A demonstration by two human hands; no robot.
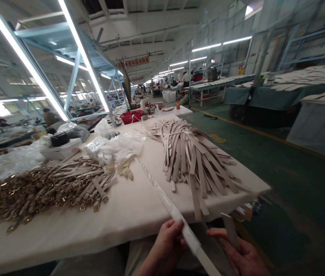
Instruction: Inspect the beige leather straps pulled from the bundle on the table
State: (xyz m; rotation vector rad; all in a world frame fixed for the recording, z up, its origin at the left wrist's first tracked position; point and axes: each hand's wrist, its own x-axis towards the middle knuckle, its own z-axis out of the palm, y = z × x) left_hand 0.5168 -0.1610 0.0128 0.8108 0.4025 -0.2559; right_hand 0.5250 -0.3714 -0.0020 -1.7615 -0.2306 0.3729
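Now the left hand (166,241) pinches a long white-and-beige strip (166,203) over the cream bench (113,226); the right hand (245,255) curls round a flat beige strap (230,229). Gold-fitted straps (44,188) lie heaped, many plain beige straps (192,153) bundled.

Glossy, creased strip (162,195) in your left hand (168,239); matt strap (230,230) in your right hand (237,251). Left of your grip: shiny metal fittings (21,191), glossy plastic bags (116,147).

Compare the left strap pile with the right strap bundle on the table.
The left strap pile glints with gold-toned metal; the right strap bundle shows none. The left pile is mostly a low tangle; the right bundle fans out toward the near edge. Both hold many narrow straps on one table.
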